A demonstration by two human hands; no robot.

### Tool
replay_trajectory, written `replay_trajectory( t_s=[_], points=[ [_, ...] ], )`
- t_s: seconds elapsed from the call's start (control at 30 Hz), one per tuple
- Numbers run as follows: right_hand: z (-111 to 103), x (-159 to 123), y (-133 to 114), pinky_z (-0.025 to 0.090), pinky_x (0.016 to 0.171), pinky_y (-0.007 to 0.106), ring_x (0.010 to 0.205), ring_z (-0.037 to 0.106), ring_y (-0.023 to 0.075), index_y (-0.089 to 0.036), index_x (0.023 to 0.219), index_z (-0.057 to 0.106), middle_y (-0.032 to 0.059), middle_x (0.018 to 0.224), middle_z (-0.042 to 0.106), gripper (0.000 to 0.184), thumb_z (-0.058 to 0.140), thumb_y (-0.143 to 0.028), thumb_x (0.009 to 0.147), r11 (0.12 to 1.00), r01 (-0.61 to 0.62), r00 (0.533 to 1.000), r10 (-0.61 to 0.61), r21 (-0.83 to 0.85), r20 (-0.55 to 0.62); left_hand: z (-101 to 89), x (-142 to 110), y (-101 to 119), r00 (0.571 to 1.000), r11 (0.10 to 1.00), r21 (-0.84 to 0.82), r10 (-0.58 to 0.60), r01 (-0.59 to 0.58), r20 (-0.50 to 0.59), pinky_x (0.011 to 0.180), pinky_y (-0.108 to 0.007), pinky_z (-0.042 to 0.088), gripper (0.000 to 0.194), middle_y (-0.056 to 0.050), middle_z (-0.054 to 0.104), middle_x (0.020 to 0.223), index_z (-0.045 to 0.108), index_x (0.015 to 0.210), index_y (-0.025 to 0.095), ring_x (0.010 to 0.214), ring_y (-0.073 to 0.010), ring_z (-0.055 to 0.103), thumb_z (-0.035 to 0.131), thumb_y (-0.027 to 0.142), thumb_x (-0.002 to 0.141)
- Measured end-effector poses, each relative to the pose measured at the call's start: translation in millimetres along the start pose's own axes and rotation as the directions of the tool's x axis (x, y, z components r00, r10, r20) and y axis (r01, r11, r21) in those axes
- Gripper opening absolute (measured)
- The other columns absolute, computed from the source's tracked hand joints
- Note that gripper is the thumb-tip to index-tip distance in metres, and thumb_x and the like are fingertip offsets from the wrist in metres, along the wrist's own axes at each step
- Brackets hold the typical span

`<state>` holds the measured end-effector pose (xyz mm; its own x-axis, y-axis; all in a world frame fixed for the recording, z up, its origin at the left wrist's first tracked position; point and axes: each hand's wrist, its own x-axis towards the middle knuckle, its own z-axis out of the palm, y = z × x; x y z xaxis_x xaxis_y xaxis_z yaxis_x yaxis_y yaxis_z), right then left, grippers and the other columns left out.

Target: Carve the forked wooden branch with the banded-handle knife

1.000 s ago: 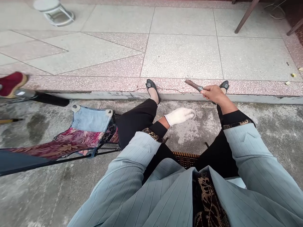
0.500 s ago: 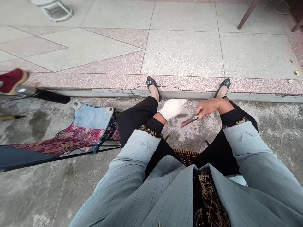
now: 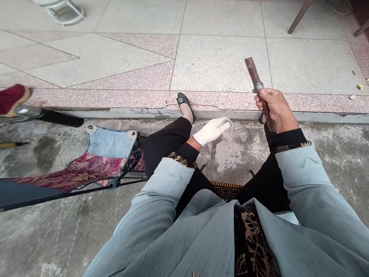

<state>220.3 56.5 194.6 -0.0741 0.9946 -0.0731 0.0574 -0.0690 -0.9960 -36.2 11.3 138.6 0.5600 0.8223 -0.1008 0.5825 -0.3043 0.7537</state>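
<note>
My right hand (image 3: 275, 105) is closed round a brown stick (image 3: 253, 73) with thin metal wire (image 3: 258, 86) wound in a band about its middle. The stick points up and slightly left, its lower end showing below my palm. To the left, my left hand (image 3: 212, 130) wears a white knitted glove, its fingers curled together over the concrete between my knees. What it pinches, if anything, is too thin or hidden to make out. Below the glove shows a faint, blurred brown shape (image 3: 213, 149) that I cannot identify.
A folding chair (image 3: 111, 142) with denim and floral cloth stands at my left. Beyond it are a black tube (image 3: 62, 117) and a red shoe (image 3: 13, 98). A tiled step (image 3: 221, 100) runs across the front; a white stool (image 3: 67, 15) stands at the back left.
My right hand has risen and moved right, turning the stick from pointing down-left to pointing up. My gloved left hand has shifted only slightly, its fingers changing their curl.
</note>
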Motion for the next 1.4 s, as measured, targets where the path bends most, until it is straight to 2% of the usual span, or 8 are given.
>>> replay_trajectory(
  t_s=[0.23, 0.43, 0.5, 0.6, 0.67, 0.8, 0.97, 1.4],
  points=[
    [-3.3, 12.7, 20.4, 0.036, 0.051, 0.023, 0.055, 0.047, 0.0104, -0.015, 0.083, 0.068, 0.0012, 0.068, 0.058, 0.033, 0.075, -0.047, 0.086, 0.936, -0.089, 0.996, 0.078, -0.341, -0.048, -4.4, -8.3, 10.4, 0.996, 0.995, -0.030, 0.091, -0.090, 0.022, 0.088, -0.033, 0.048, 0.033, -0.004, 0.074, 0.095, 0.074, 0.103, 0.019, 0.087, -0.0200, 0.067, 0.047, 0.038, 0.098],
    [16.6, 10.8, 27.7, 0.040, 0.066, 0.031, 0.075, 0.060, 0.0202, -0.016, 0.093, 0.079, 0.0089, 0.083, 0.070, 0.018, 0.072, -0.032, 0.090, 0.336, 0.015, 0.945, 0.302, -0.942, 0.123, 5.5, -12.1, 14.1, 1.000, 0.879, -0.477, 0.012, -0.007, 0.008, 0.069, -0.032, 0.052, 0.036, -0.003, 0.064, 0.065, 0.074, 0.087, 0.020, 0.064, -0.0159, 0.065, 0.056, 0.050, 0.096],
    [20.7, 7.0, 26.2, 0.040, 0.064, 0.030, 0.066, 0.058, 0.0179, -0.014, 0.084, 0.079, 0.0079, 0.075, 0.069, 0.014, 0.073, -0.027, 0.087, 0.323, 0.107, 0.767, 0.574, -0.940, 0.285, 9.2, -10.8, 12.2, 1.000, 0.792, -0.611, 0.018, -0.012, 0.004, 0.066, -0.033, 0.053, 0.043, -0.003, 0.062, 0.061, 0.071, 0.082, 0.019, 0.061, -0.0158, 0.064, 0.056, 0.057, 0.095],
    [14.1, -0.4, 15.9, 0.041, 0.060, 0.027, 0.055, 0.052, 0.0126, -0.014, 0.079, 0.078, 0.0012, 0.062, 0.064, 0.018, 0.079, -0.033, 0.081, 0.556, 0.104, 0.362, 0.751, -0.825, 0.552, 11.3, -6.6, 5.5, 1.000, 0.641, -0.767, 0.019, -0.017, -0.006, 0.065, -0.031, 0.054, 0.047, -0.002, 0.056, 0.056, 0.066, 0.077, 0.018, 0.060, -0.0162, 0.064, 0.061, 0.062, 0.092],
    [4.2, -5.4, 4.7, 0.042, 0.058, 0.025, 0.055, 0.053, 0.0116, -0.015, 0.085, 0.080, -0.0003, 0.065, 0.065, 0.033, 0.084, -0.045, 0.074, 0.732, 0.012, 0.291, 0.649, -0.681, 0.703, 12.0, -3.3, 0.6, 1.000, 0.540, -0.842, 0.006, 0.008, 0.013, 0.061, -0.029, 0.052, 0.048, -0.002, 0.057, 0.057, 0.065, 0.076, 0.016, 0.058, -0.0153, 0.062, 0.067, 0.063, 0.087],
    [-8.5, -12.1, -10.7, 0.042, 0.054, 0.025, 0.053, 0.052, 0.0105, -0.012, 0.076, 0.077, 0.0009, 0.064, 0.064, 0.054, 0.089, -0.062, 0.061, 0.958, -0.099, 0.564, 0.278, -0.270, 0.778, 19.3, 0.5, -3.0, 0.989, 0.407, -0.909, 0.071, 0.089, 0.128, 0.065, -0.033, 0.055, 0.049, -0.008, 0.067, 0.070, 0.064, 0.080, 0.014, 0.063, -0.0186, 0.067, 0.075, 0.062, 0.080],
    [-6.9, -13.5, -3.5, 0.037, 0.049, 0.022, 0.050, 0.046, 0.0076, -0.014, 0.079, 0.073, -0.0002, 0.062, 0.059, 0.054, 0.088, -0.064, 0.067, 0.997, -0.015, 0.840, -0.032, 0.082, 0.542, 34.9, 2.5, -7.4, 0.987, 0.284, -0.954, 0.098, 0.095, 0.127, 0.079, -0.037, 0.057, 0.039, -0.008, 0.072, 0.083, 0.066, 0.106, 0.016, 0.077, -0.0209, 0.072, 0.069, 0.051, 0.089],
    [-4.5, -7.3, -4.5, 0.041, 0.049, 0.025, 0.061, 0.055, 0.0133, -0.021, 0.096, 0.066, 0.0069, 0.089, 0.069, 0.062, 0.068, -0.081, 0.079, 1.000, -0.004, 0.990, 0.005, -0.006, 0.142, 37.4, 5.7, -12.7, 0.997, 0.317, -0.946, -0.029, 0.071, 0.065, 0.077, -0.032, 0.058, 0.025, -0.008, 0.073, 0.079, 0.073, 0.093, 0.010, 0.072, -0.0163, 0.070, 0.079, 0.027, 0.076]
  ],
)
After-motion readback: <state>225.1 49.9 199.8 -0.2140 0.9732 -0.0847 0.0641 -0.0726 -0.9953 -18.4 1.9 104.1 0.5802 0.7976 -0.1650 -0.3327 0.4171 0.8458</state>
